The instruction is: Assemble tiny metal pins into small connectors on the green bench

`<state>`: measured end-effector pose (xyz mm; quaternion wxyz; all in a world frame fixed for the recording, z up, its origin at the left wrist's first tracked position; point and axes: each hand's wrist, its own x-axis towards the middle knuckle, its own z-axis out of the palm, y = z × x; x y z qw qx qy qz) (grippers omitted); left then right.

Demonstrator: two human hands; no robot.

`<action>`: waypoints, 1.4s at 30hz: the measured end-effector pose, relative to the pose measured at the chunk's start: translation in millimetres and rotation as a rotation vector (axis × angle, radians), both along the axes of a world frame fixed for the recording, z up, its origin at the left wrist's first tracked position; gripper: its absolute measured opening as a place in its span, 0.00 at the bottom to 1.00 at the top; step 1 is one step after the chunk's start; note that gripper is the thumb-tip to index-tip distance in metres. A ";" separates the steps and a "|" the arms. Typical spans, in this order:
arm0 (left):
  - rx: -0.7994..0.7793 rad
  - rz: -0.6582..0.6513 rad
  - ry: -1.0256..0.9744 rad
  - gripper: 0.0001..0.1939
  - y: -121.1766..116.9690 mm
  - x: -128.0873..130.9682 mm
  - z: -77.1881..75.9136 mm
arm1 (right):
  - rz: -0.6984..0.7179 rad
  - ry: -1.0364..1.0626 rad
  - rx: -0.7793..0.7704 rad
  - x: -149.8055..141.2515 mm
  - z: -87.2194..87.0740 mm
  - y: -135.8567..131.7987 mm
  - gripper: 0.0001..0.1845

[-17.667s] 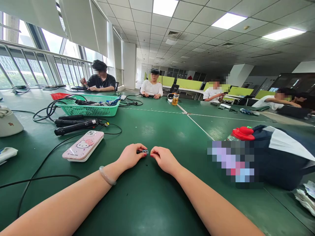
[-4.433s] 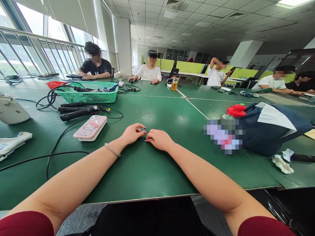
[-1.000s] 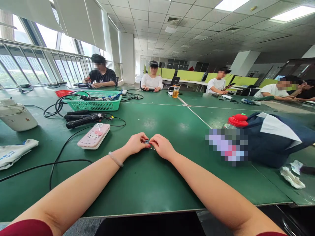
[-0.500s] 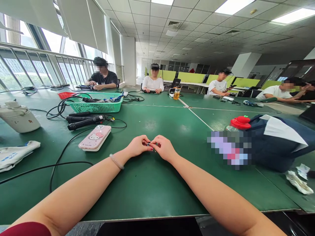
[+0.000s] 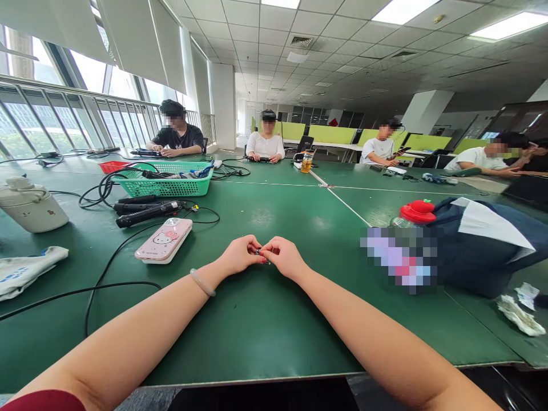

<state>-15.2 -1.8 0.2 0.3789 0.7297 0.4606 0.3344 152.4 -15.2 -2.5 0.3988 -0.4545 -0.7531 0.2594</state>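
My left hand [image 5: 241, 253] and my right hand [image 5: 283, 257] meet above the green table [image 5: 257, 325], fingertips touching or nearly so. Between them is a small dark and silvery object [image 5: 258, 252], mostly covered by the fingers; its kind cannot be made out. Both hands pinch at it with thumb and fingers. A pale bangle [image 5: 202, 282] circles my left wrist. To the left of my hands lies a pink phone-shaped thing [image 5: 164, 241] with a cartoon cat on it.
Leftward are a green basket [image 5: 166, 185] of cables, black rod-shaped devices [image 5: 148, 213], a white jug [image 5: 29, 205] and a white cloth [image 5: 29, 271]. Rightward stand a red-lidded bottle [image 5: 417, 212] and a dark blue bag [image 5: 479, 251]. Several people sit around the table's far side.
My hands stay together in nearly the same place. The silvery end below my fingertips shows a little less. The view has shifted very slightly.
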 end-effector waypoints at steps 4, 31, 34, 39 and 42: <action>-0.052 -0.019 -0.033 0.18 2.6 0.0 -3.0 | 0.007 0.010 -0.012 -0.1 -2.5 1.7 0.08; -0.151 -0.071 -0.166 0.18 5.5 -0.5 -4.8 | 0.020 -0.116 0.132 3.5 1.1 0.2 0.07; -0.155 -0.067 -0.170 0.18 5.9 -0.7 -4.8 | 0.031 -0.154 0.153 4.9 1.1 0.0 0.07; -0.150 -0.068 -0.162 0.18 5.8 -0.5 -4.5 | 0.031 -0.217 0.173 5.9 2.1 -1.4 0.06; -0.146 -0.070 -0.150 0.18 5.3 -0.5 -4.0 | 0.036 -0.258 0.198 5.4 2.6 -1.9 0.06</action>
